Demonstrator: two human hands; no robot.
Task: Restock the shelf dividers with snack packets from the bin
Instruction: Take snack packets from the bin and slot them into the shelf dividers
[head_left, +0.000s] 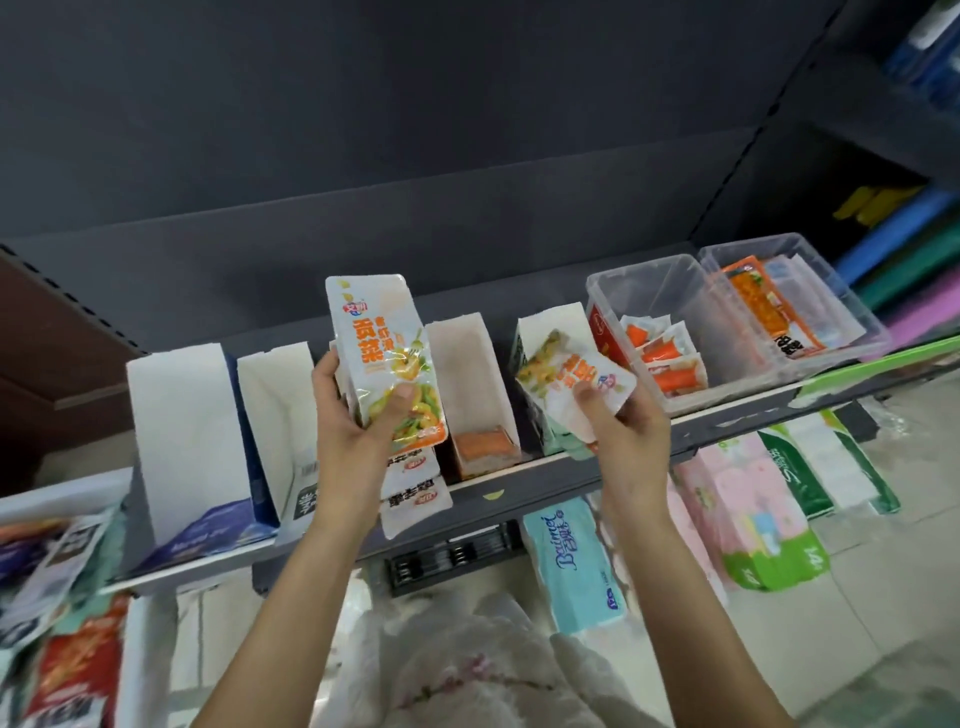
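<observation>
Against a dark grey store shelf (519, 483) lined with white cardboard dividers (467, 364), a person restocks. The left hand (353, 410) grips a tall white-and-orange vegetable snack packet (382, 353) upright above a part-filled divider; the right hand (618, 431) pinches a matching packet (571, 379), tilted, at the next-but-one divider. Clear plastic bins (675, 306) with more packets sit just right. The glossy film could slip from either thumb, or a packet could snag a divider wall and buckle it. Both forearms reach up, wrists bent.

Shop: dark retail shelf (519, 493), snack dividers (182, 415), tissue packs (571, 566) below.
</observation>
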